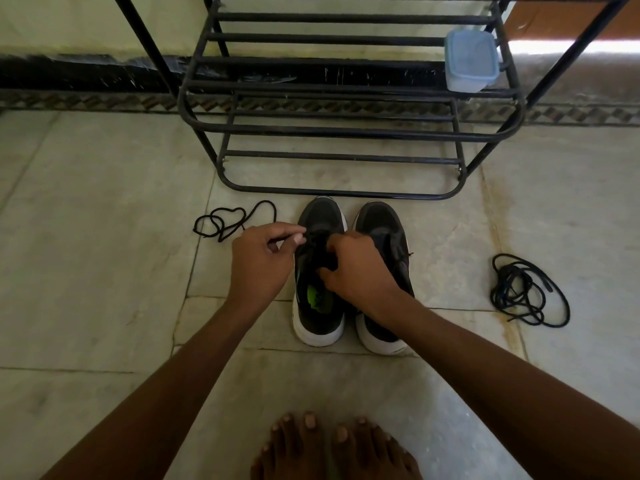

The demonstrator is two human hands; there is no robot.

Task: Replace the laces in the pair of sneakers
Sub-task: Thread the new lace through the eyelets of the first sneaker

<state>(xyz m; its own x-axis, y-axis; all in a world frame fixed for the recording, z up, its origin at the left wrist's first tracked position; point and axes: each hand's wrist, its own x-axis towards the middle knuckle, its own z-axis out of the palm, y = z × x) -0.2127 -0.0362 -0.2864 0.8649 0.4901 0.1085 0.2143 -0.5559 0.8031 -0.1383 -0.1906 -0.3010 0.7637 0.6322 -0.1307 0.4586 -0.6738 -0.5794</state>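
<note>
**Lacing the left-hand sneaker, toes toward the rack**

A black metal shoe rack [346,133] stands on the tiled floor [86,271], with a small plastic box [471,60] on one bar. Just in front of it sit two dark sneakers side by side, heels toward the person. The left sneaker [318,306] is being worked on; the right sneaker [384,230] is partly hidden. The right hand [356,268] curls around the tongue area. The left hand [263,258] pinches a lace [235,220] that trails away to the left, so the next pull probably runs sideways across the shoe's length. A second lace [526,292] lies bundled well apart on the right.
</note>
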